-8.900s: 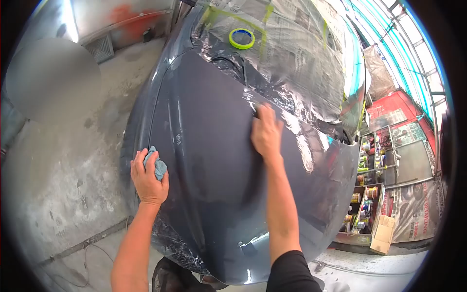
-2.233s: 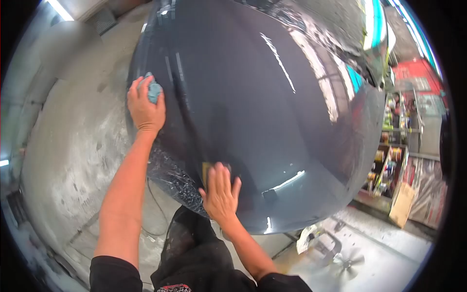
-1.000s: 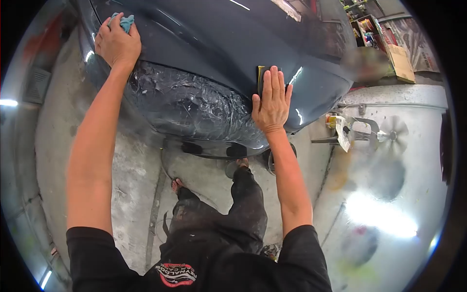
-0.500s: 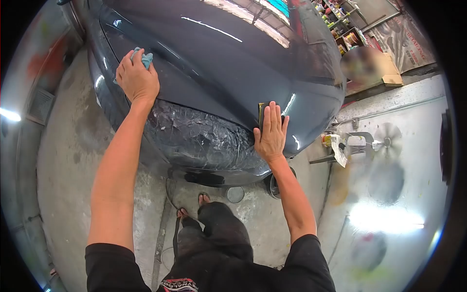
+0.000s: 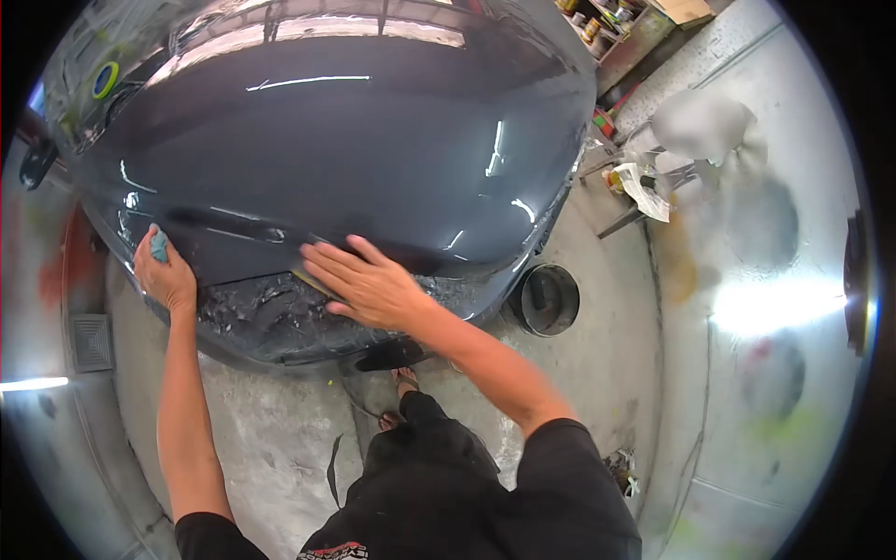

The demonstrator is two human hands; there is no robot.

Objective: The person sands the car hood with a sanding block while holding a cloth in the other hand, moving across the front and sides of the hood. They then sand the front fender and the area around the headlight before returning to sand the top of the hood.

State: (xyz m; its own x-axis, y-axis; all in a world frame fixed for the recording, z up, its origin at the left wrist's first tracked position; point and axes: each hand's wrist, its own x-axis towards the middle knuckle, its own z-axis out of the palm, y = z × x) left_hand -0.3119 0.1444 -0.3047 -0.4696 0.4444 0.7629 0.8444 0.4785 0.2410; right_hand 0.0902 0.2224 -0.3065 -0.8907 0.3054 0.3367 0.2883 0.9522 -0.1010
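My left hand [image 5: 170, 278] is closed around a crumpled blue-green cloth [image 5: 159, 246] and rests at the left front edge of the car's dark grey hood [image 5: 327, 159]. Near the hood's front edge, my right hand [image 5: 373, 291] lies flat with its fingers stretched out. Beneath those fingers shows the yellowish edge of a thin sheet [image 5: 312, 282] that looks like sandpaper; the rest of it is hidden by the hand. Wrinkled dark plastic film [image 5: 257, 317] covers the car's front below the hood edge, just under the right hand.
A black bucket [image 5: 546, 300] stands on the concrete floor [image 5: 271, 420] right of the bumper. Beyond it are a chair [image 5: 621, 221] holding white paper, and a shelf [image 5: 644, 42] with cans. A green tape roll [image 5: 105, 80] sits by the windshield. Walls flank both sides.
My right hand has swept left across the hood with the sheet and now angles leftward. My left hand still grips the cloth near the hood's left side. The camera view has shifted.
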